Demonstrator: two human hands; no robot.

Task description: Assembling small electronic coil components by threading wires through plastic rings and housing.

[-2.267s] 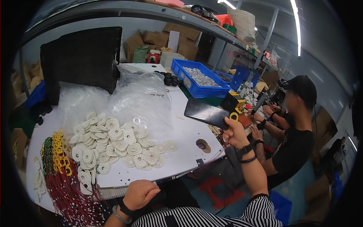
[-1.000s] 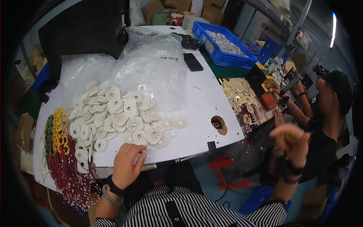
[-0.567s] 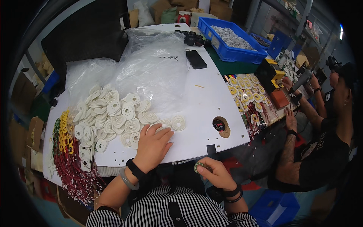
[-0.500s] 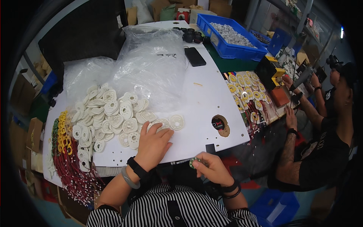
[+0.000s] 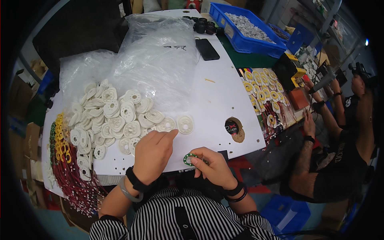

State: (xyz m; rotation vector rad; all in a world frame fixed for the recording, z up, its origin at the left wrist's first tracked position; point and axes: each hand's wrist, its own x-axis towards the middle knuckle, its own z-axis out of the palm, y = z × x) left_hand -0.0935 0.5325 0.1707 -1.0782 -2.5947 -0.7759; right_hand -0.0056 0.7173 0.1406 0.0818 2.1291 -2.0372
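Note:
My right hand (image 5: 214, 166) pinches a small green ring-shaped circuit board (image 5: 186, 159) between thumb and fingers, just over the table's front edge. To its left, my left hand (image 5: 154, 154) is palm down with its fingers drawn together. Its fingertips are bent under and partly hidden, so whatever they hold does not show. Just beyond those fingers lies a white plastic disc (image 5: 185, 125) with a round hole, apart from the hand. A large heap of similar white discs (image 5: 116, 116) spreads to the left, its near edge beside my left hand.
Clear plastic bags (image 5: 156, 68) lie behind the heap. Yellow rings (image 5: 62, 140) with red wires hang at the left edge. A black phone (image 5: 207, 49), a hole (image 5: 239, 136) in the white table and a blue crate (image 5: 248, 46) are rightward. A co-worker (image 5: 340, 148) sits at right.
My left hand has drawn its spread fingers together and moved slightly left. My right hand has carried the green circuit board left and up, over the table edge. The view has shifted slightly.

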